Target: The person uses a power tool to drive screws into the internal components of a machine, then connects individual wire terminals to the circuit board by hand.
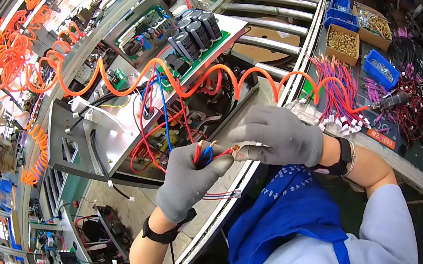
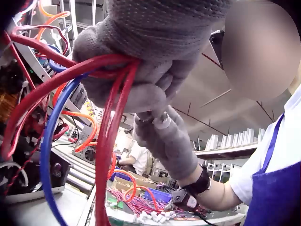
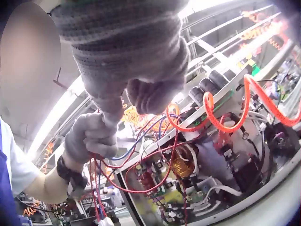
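Both hands wear grey knit gloves and meet over an opened metal chassis [image 1: 83, 137]. My left hand [image 1: 189, 176] grips a bundle of red wires [image 2: 106, 141] and a blue wire [image 2: 49, 136], which run back into the chassis. Short stripped copper ends [image 1: 235, 148] stick out past its fingertips. My right hand [image 1: 278, 138] pinches at these ends with thumb and forefinger, its other fingers curled. In the right wrist view the left hand [image 3: 91, 136] sits just below the right fingertips, with red wires hanging from it.
An orange coiled hose [image 1: 175, 83] stretches across above the hands, ending at a power screwdriver [image 1: 395, 101]. A circuit board with black capacitors [image 1: 197, 33] stands behind. At right lie red and purple wires [image 1: 332, 88], a blue bin [image 1: 381, 68] and a box of brass parts [image 1: 343, 44]. Metal rollers [image 1: 270, 10] run behind.
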A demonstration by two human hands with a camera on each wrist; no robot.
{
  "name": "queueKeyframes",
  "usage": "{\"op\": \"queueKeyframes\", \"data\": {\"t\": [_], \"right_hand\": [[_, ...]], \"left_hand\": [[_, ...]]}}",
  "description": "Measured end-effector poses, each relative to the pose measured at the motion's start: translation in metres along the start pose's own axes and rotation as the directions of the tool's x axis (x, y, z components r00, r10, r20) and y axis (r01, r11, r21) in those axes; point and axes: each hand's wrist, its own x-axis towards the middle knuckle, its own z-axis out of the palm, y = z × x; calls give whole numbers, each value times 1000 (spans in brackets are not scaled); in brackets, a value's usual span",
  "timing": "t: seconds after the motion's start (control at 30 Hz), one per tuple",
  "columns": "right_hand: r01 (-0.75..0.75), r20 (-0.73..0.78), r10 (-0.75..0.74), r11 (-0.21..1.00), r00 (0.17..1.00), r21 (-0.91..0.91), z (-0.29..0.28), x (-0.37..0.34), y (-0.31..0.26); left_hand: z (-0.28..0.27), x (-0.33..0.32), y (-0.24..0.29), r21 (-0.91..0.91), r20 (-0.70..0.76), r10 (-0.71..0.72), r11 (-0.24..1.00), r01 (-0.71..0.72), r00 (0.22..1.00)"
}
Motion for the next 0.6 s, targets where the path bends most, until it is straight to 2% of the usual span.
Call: {"op": "queueKeyframes", "data": {"t": [0.07,0.13,0.17,0.23,0.27,0.3,0.33,0.37,0.47,0.5,0.57,0.6], "right_hand": [[72,-40,-73,997,997,-24,3,-2,1],[42,-105,-40,999,994,21,6,-5,1],[30,-136,-23,998,990,47,9,-6,0],[-133,-193,176,967,965,219,18,-10,-9],[-207,-208,277,930,938,305,21,-11,-13],[-395,-94,510,758,855,518,21,-9,-21],[-539,70,684,504,727,674,16,-4,-31],[-624,267,779,195,567,757,13,-1,-37],[-615,565,715,-240,412,751,19,-3,-22],[-613,580,641,-209,502,762,18,-6,-17],[-596,301,708,210,639,775,15,-7,-22],[-560,160,687,410,709,720,15,-7,-24]], "left_hand": [[2,1,-1,-15,-5,-2,1000,2,1000],[8,0,-1,-21,-36,16,1000,-17,999],[13,-1,-4,49,-102,96,995,-91,990],[25,-2,-12,202,-215,261,955,-219,941],[26,-2,-16,355,-222,367,893,-276,903],[28,-2,-18,499,-209,469,806,-319,858],[29,-2,-19,629,-180,565,695,-347,806],[28,-6,-12,760,-110,581,572,-309,806],[28,-6,-21,735,-127,615,585,-342,779],[26,-3,-29,528,-208,525,770,-357,825],[17,-5,-27,260,-214,290,938,-231,933],[13,-6,-21,117,-193,166,982,-145,967]]}}
